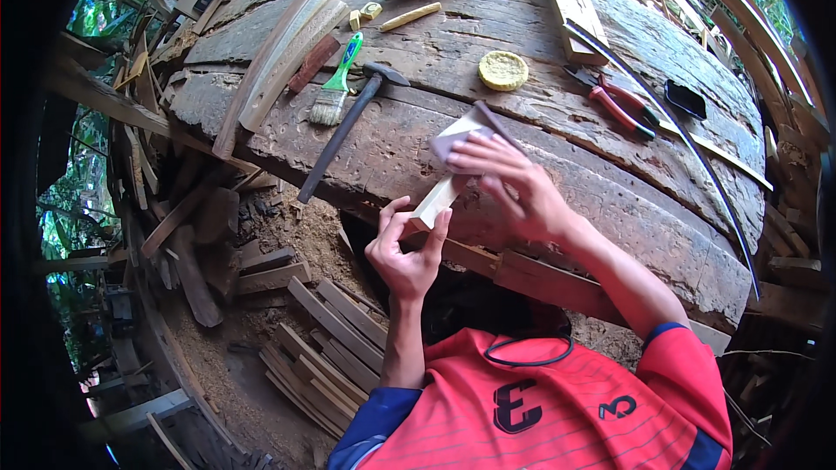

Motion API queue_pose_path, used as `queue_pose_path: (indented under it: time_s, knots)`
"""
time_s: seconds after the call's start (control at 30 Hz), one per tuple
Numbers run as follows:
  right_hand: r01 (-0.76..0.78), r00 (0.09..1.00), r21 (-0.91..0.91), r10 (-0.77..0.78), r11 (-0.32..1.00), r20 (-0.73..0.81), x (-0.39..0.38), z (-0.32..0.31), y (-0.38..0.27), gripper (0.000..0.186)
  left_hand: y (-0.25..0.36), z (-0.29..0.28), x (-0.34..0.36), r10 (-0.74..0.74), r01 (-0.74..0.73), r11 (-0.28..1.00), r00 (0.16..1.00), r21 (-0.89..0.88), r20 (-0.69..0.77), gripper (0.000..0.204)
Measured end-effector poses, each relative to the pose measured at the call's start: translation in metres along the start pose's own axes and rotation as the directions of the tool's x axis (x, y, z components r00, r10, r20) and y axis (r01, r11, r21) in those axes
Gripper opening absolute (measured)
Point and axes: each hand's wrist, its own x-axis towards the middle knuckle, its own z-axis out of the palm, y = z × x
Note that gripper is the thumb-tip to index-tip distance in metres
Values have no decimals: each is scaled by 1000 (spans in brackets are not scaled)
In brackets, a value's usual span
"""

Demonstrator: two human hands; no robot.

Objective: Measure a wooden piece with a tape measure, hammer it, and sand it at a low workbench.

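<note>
My left hand pinches the near end of a small pale wood block between thumb and fingers at the workbench's front edge. Over the block's far part, my right hand presses a bent greyish sheet that looks like sandpaper. The right fingers lie across the sheet and are slightly blurred; they hide part of the block. Left of the hands, a hammer lies with its head away from me, beside a green-handled paintbrush. Beyond the hands sits a round yellow disc.
The worn plank workbench also carries red-handled pliers, a small black object, a long dark thin strip and a thick timber. Curved wood pieces lie at left. Stacked wood strips rest below, near sawdust.
</note>
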Motion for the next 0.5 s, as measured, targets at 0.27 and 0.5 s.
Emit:
queue_pose_path:
  time_s: [0.27, 0.5]
  knots:
    - [50, 997, 61, -54, 997, 55, -5, 5, -21, 43, 4, 2, -2, -130, 132, 988, 991, -84, 21, 20]
    - [55, 998, 2, -55, 999, 34, -4, 3, -22, 40, 6, 6, -1, -61, 59, 995, 998, -80, -23, 33]
